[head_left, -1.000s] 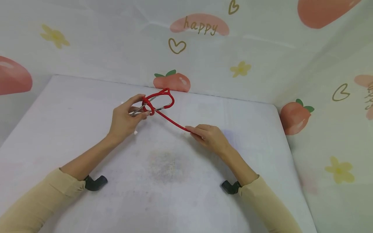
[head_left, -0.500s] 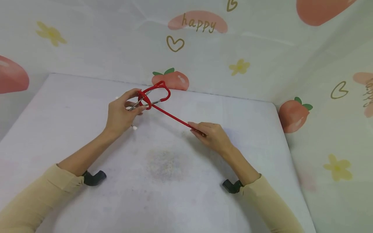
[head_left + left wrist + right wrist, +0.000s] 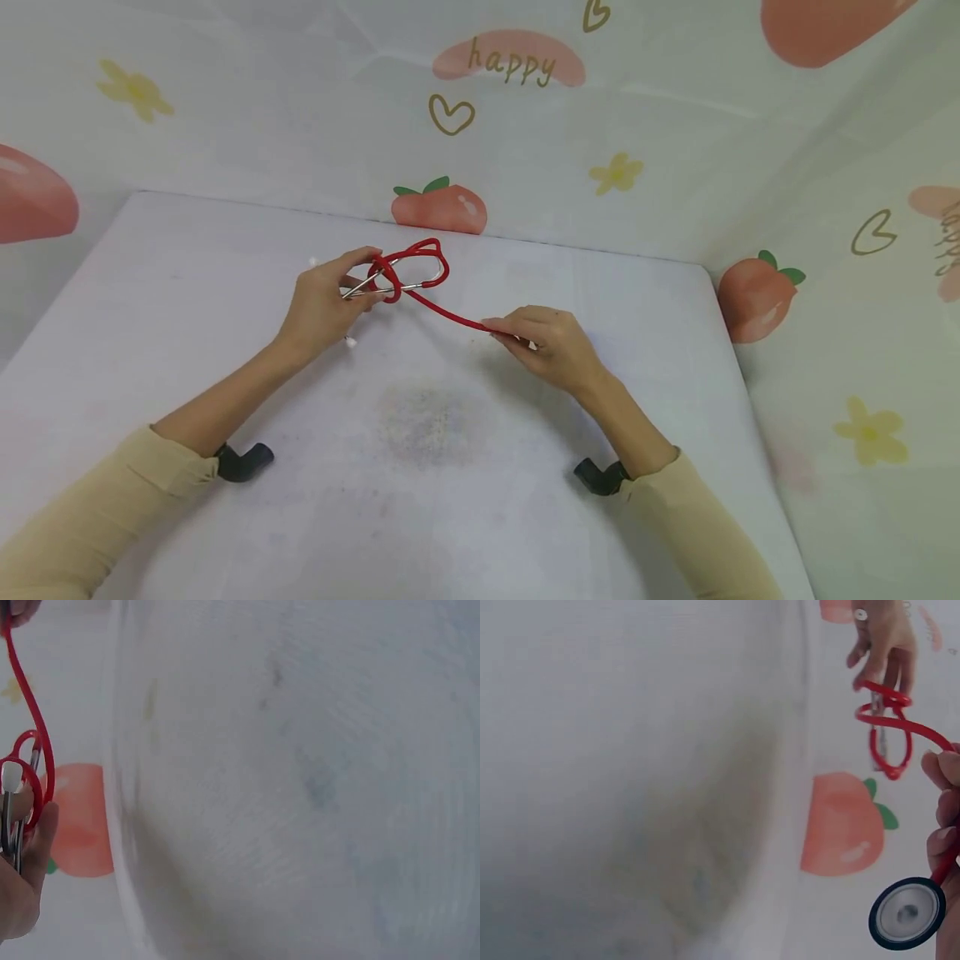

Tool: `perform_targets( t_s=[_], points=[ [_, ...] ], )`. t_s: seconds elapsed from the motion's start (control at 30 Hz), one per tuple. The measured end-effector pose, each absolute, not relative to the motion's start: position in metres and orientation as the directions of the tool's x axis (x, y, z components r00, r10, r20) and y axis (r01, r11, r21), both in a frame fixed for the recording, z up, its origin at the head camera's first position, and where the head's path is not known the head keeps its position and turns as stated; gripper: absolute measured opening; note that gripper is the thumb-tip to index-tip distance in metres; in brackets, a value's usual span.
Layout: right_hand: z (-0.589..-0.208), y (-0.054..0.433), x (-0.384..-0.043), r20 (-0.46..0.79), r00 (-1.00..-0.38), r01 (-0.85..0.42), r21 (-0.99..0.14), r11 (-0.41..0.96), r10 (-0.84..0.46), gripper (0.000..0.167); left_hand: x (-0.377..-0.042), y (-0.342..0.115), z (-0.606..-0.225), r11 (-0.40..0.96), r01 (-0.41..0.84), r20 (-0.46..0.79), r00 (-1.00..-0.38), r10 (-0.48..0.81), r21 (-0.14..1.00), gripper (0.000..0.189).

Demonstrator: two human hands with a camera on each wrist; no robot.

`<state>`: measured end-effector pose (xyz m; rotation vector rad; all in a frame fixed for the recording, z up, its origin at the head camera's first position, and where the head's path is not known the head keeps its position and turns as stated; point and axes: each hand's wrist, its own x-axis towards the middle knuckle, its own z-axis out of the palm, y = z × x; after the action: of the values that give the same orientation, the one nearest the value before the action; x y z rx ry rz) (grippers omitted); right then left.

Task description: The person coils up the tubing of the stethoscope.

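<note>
A red stethoscope [image 3: 447, 315] is held above the table between both hands. Its tubing is looped around the metal ear tubes [image 3: 363, 284]. My left hand [image 3: 317, 302] grips this looped bundle with thumb and fingers. One white ear tip [image 3: 11, 776] shows beside that hand in the left wrist view. From the bundle a single length of tubing runs right to my right hand [image 3: 553, 346], which pinches it. The round chest piece [image 3: 907, 913] with its dark rim hangs by the right palm in the right wrist view; the hand hides it in the head view.
Under the hands lies a white table [image 3: 420, 517] with a greyish worn patch in its middle. A printed curtain [image 3: 510, 133] with peaches, flowers and hearts stands along the back and right edges. Black wrist mounts [image 3: 246, 462] stick out from both forearms.
The left hand rose slightly with the bundle, then came back down. The tubing between the hands was pulled straight half a second ago and now sags a little. Both hands keep their hold.
</note>
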<state>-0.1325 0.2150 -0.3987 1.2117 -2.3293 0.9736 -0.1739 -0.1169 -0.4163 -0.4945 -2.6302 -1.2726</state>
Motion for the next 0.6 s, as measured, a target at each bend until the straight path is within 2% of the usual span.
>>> perform_targets(
  t_s=[0.37, 0.6],
  points=[
    [-0.376, 0.209, -0.133, 0.568, -0.485, -0.872, -0.374, 0.316, -0.665, 0.03, -0.168, -0.102, -0.421, 0.553, 0.413, 0.295, -0.909, 0.294, 0.724, 0.065],
    [-0.37, 0.204, -0.132, 0.575, -0.474, -0.878, -0.366, 0.31, -0.667, 0.03, -0.166, -0.1, -0.422, 0.561, 0.412, 0.282, -0.909, 0.307, 0.718, 0.065]
  ],
)
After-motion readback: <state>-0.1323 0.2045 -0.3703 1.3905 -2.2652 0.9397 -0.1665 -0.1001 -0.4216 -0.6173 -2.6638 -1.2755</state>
